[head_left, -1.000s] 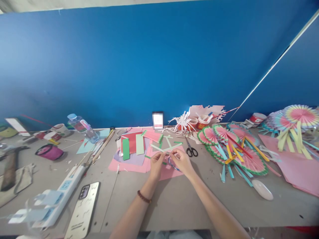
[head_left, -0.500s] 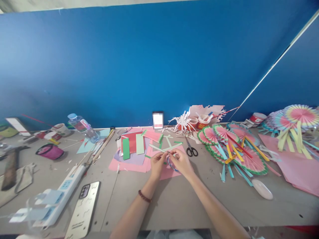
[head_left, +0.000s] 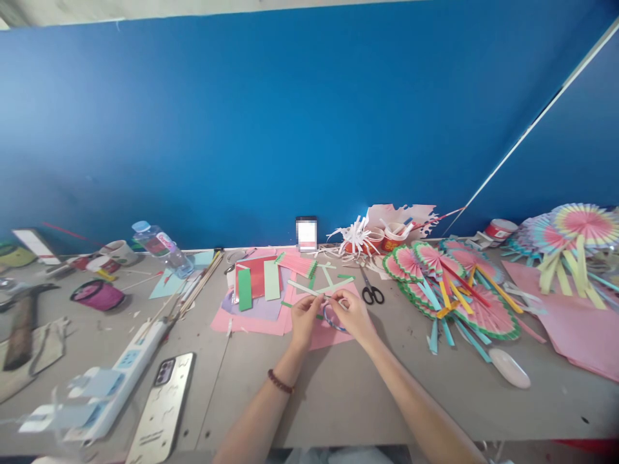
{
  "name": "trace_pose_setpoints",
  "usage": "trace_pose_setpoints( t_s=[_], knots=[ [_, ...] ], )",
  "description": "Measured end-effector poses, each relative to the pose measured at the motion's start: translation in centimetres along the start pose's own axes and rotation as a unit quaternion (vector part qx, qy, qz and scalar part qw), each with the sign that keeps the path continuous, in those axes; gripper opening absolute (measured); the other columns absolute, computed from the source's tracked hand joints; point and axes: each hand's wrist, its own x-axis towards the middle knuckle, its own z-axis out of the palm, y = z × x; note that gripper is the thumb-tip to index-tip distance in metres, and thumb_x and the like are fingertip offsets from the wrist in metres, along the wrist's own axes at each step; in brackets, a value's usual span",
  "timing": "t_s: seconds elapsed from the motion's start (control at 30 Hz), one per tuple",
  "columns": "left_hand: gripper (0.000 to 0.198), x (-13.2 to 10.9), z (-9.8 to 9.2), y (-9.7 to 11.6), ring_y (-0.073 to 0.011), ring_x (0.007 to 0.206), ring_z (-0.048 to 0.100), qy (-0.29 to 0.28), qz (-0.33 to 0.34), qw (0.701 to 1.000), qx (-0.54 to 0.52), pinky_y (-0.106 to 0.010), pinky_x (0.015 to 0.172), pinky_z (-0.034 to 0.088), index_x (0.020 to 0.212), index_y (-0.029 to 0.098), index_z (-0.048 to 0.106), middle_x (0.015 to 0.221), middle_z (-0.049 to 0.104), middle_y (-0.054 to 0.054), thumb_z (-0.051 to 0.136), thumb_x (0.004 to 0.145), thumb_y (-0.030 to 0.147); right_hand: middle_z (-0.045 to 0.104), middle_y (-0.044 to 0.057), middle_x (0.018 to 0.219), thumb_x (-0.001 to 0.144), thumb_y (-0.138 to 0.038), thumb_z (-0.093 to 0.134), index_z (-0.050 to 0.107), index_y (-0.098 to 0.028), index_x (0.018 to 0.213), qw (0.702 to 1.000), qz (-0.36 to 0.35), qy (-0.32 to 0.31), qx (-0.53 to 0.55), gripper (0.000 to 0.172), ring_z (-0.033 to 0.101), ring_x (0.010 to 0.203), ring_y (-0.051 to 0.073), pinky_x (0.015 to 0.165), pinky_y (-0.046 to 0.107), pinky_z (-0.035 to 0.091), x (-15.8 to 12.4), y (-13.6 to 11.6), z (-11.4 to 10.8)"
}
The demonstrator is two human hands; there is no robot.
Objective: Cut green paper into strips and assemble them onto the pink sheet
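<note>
Over a pink paper sheet (head_left: 322, 338) my left hand (head_left: 305, 317) and my right hand (head_left: 354, 317) meet with their fingertips pinched together. A thin blue-and-white ring that looks like a tape roll (head_left: 329, 317) hangs by the fingers of my right hand. Whatever small piece my left fingertips pinch is too small to make out. Just beyond the fingertips lie pale green paper strips (head_left: 342, 283), one reaching behind my left fingers. A pleated pink paper piece (head_left: 296, 264) with green edges rests farther back. Black-handled scissors (head_left: 373, 294) lie to the right of my right hand.
Left of my hands are green paper rectangles (head_left: 245, 289) on red and purple sheets. Pleated paper fans (head_left: 483, 309) are piled at the right. A phone (head_left: 162, 406), a power strip (head_left: 128, 364) and a tilted bottle (head_left: 162, 248) occupy the left. A blue wall (head_left: 309, 129) stands behind.
My fingers have shifted very slightly. The blue-and-white ring has turned a little and shows more of its opening. Nothing else on the table has moved.
</note>
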Motion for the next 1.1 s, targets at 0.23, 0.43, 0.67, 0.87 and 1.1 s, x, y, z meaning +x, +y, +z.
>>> trace_pose_setpoints(
  t_s=[0.23,0.43,0.67,0.87,1.1],
  knots=[
    [0.032,0.0,0.0,-0.3,-0.0137,0.060,0.056,-0.008,-0.019,1.000,-0.013,-0.026,0.059,0.045,0.064,0.015,0.073,0.063,0.066,-0.004,0.079,0.067,0.046,0.064,0.000,0.067,0.076,-0.035,0.058,0.059,-0.021,0.069,1.000,-0.013,0.012,-0.026,0.016,0.052,0.051,0.014,0.055,0.026,0.040,0.1,-0.2,-0.1],
    [0.033,0.1,-0.1,-0.3,-0.0119,0.057,0.055,-0.011,-0.032,0.999,-0.032,-0.024,0.057,0.044,0.062,0.015,0.071,0.064,0.067,-0.005,0.078,0.068,0.046,0.067,0.003,0.069,0.075,-0.038,0.059,0.060,-0.020,0.068,0.999,-0.027,0.015,-0.038,0.019,0.055,0.058,0.017,0.060,0.029,0.042,0.0,-1.1,-0.3],
    [0.033,0.1,0.0,-0.8,-0.0138,0.061,0.060,-0.052,-0.028,0.998,-0.025,-0.024,0.058,0.046,0.079,0.015,0.077,0.074,0.072,-0.005,0.082,0.063,0.044,0.066,0.003,0.070,0.076,-0.035,0.054,0.060,-0.020,0.072,0.998,-0.036,0.017,-0.044,0.017,0.053,0.054,0.016,0.053,0.027,0.041,-0.1,-1.0,-0.3],
    [0.032,0.2,-0.1,-0.9,-0.0131,0.057,0.057,-0.034,0.009,0.999,0.010,-0.023,0.054,0.045,0.069,0.015,0.074,0.062,0.066,-0.003,0.079,0.067,0.047,0.068,0.004,0.073,0.079,-0.035,0.053,0.060,-0.020,0.073,0.997,-0.065,0.026,-0.042,0.017,0.061,0.061,0.017,0.062,0.027,0.048,-0.2,-0.7,0.0],
    [0.036,-0.1,0.1,-0.1,-0.0119,0.053,0.055,-0.012,0.000,1.000,0.020,-0.022,0.051,0.043,0.063,0.015,0.071,0.056,0.062,-0.001,0.079,0.066,0.050,0.068,0.003,0.070,0.079,-0.039,0.055,0.058,-0.020,0.077,0.999,-0.032,0.016,-0.013,0.019,0.066,0.064,0.019,0.061,0.028,0.050,-0.4,-0.7,-0.1]
  ],
)
